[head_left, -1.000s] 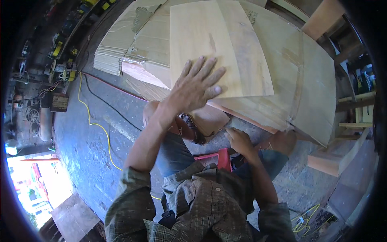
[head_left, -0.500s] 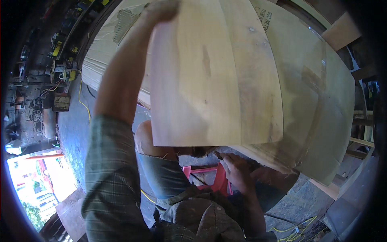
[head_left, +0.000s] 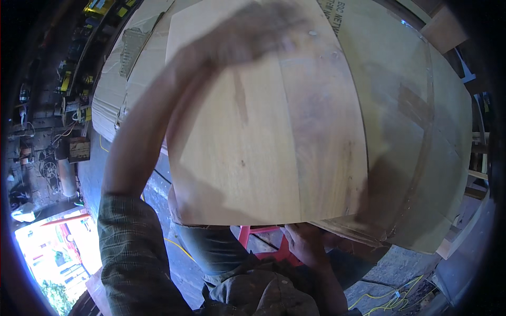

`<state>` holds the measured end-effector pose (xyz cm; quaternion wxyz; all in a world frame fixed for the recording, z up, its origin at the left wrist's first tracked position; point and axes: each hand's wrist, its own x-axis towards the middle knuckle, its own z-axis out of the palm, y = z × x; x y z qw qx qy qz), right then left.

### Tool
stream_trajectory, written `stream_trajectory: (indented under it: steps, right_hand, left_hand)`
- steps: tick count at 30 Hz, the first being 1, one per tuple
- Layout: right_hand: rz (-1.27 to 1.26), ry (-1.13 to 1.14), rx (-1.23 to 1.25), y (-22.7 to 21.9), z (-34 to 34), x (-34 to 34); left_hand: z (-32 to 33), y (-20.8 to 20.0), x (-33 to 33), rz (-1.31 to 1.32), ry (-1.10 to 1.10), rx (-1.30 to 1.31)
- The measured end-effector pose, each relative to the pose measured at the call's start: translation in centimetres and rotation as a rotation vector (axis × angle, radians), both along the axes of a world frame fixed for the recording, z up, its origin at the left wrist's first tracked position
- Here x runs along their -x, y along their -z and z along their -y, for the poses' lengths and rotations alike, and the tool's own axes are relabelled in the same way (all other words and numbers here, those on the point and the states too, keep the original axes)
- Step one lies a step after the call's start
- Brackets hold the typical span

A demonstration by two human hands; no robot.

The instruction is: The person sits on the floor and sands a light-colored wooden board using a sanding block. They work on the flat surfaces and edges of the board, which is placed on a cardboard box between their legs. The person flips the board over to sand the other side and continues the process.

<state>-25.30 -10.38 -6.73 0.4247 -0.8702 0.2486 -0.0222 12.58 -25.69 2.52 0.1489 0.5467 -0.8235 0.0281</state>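
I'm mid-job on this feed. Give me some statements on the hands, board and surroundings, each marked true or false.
1. The left hand is over the far part of the board. True.
2. The right hand is over the board's middle. False: it is by the near edge.
3. Cardboard shows on both sides of the board. True.
4. The left hand is in sharp focus. False: it is blurred.
5. The stool is green. False: it is red.

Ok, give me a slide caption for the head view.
Blurred left hand across a pale wooden board over cardboard, right hand by the board's near edge.
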Motion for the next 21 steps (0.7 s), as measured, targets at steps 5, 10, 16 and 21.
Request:
stream_trajectory:
  steps: [5, 10, 16, 21]
  right_hand:
    - [-0.092, -0.058, -0.050, -0.2, -0.4, 0.5]
    - [0.016, 0.035, -0.005, -1.0, 0.3, 0.3]
    - [0.084, -0.001, -0.015, -0.7, 0.3, 0.4]
    - [0.012, 0.042, -0.008, -0.9, 0.2, 0.6]
  left_hand:
    - [2.0, -1.8, -9.2, 0.391, -0.825, -0.022]
    - [-2.7, -2.0, 4.4, -0.060, -0.185, -0.065]
    - [4.5, -0.2, -0.2, 0.357, -0.211, -0.012]
    - [9.2, 1.1, -6.3, 0.265, -0.811, -0.126]
